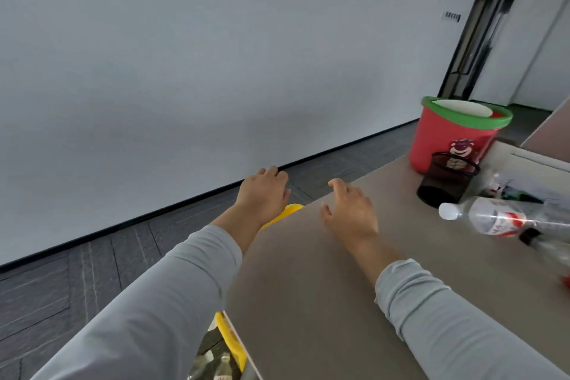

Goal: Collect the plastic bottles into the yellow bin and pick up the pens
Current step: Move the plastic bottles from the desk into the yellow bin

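Near the middle of the frame, the left hand hangs past the table edge, above the yellow bin. Its fingers droop in a loose curl and nothing shows in them. Just to its right, the right hand hovers over the tabletop with thumb and fingers spread and relaxed, also empty. Both arms wear grey sleeves. The bin stands on the floor against the table's left edge. Its rim shows again at the lower middle of the frame, where clear bottles lie inside. At centre right, a clear bottle with a white cap and red label lies on its side on the table, well apart from the right hand. A second one with a black cap lies just below it. Above them stands a black mesh cup, and behind that a red pail with a green rim. Blurred clutter at the right edge is too smeared to name, so I cannot tell where the pens are.
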Demonstrator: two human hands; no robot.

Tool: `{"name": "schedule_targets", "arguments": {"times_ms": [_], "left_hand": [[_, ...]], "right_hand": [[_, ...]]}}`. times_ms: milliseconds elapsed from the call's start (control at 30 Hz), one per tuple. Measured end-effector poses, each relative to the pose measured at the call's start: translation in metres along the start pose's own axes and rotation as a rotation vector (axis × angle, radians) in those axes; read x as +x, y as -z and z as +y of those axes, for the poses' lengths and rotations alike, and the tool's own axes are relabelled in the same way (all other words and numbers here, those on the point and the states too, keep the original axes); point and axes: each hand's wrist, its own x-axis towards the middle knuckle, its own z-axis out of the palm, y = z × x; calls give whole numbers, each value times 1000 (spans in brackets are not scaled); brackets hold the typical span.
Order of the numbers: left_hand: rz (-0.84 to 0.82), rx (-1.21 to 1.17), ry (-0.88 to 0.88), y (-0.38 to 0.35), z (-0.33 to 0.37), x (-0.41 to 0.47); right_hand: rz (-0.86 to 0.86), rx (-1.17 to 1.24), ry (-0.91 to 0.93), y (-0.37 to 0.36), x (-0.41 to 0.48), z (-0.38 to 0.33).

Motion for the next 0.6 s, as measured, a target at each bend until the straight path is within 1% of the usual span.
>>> {"name": "schedule_targets", "arguments": {"times_ms": [267, 400, 500, 600], "left_hand": [[16, -72, -225, 2, 133, 14], [7, -125, -368, -4, 205, 18], [27, -156, -454, -7, 251, 25], [9, -170, -506, -11, 287, 36]], "right_hand": [[116, -90, -183, 78, -61, 115], [161, -136, -292, 112, -99, 173], [185, -180, -369, 134, -127, 208], [190, -212, -428, 151, -150, 236]]}}
